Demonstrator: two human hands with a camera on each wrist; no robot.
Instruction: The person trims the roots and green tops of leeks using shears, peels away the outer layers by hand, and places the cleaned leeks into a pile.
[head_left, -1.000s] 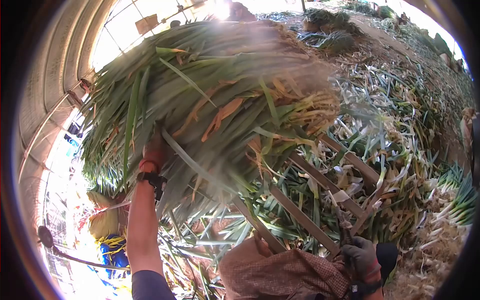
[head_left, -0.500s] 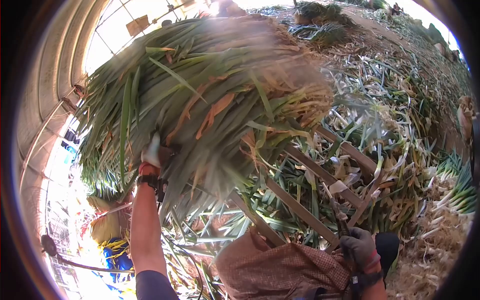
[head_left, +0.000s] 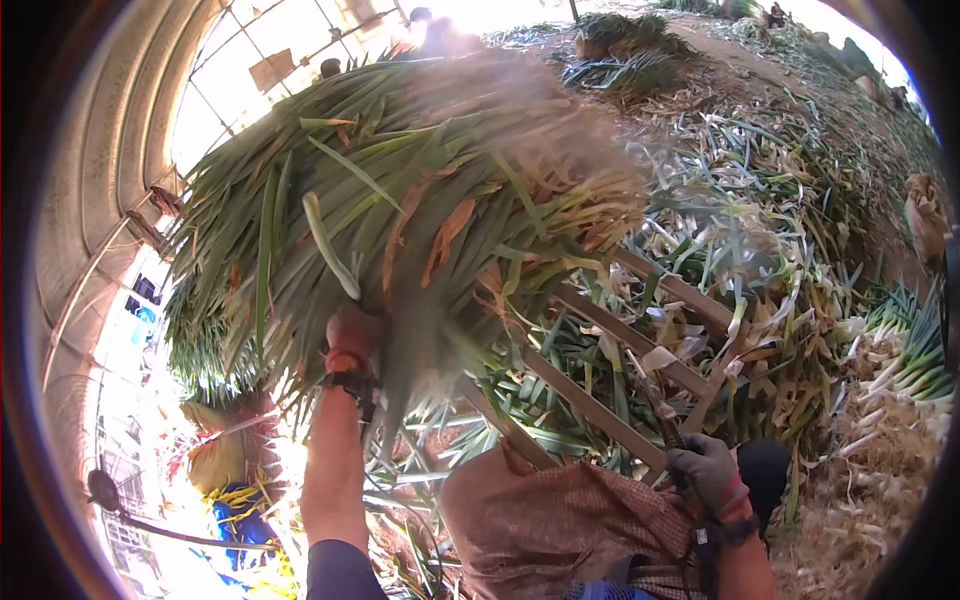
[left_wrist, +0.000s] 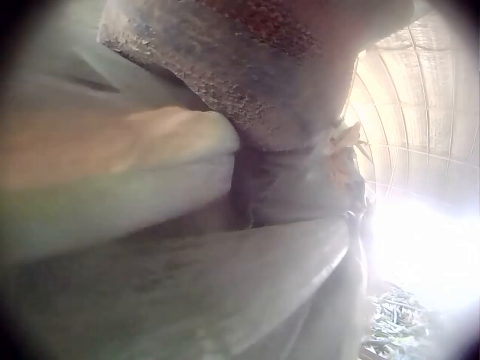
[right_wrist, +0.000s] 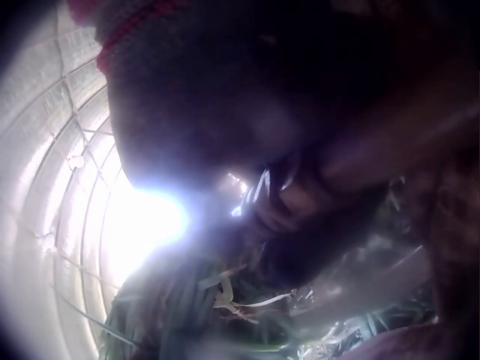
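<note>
The soft, easily bruised green onions (head_left: 400, 190) are likely best gripped near their firmer bases; the right hand (head_left: 712, 475) clenches a slim tool (head_left: 662, 415), the left hand's (head_left: 352, 335) grip unclear.

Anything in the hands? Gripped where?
Right hand: thin-tipped tool, by its rear end. Left hand: at the leaves; whether it grips any can't be told.

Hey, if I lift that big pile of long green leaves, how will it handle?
The pile would probably flop, since its long leaves droop at one end. It may feel heavy, with so many stacked thickly. The brown leaves look dry and might tear.
</note>
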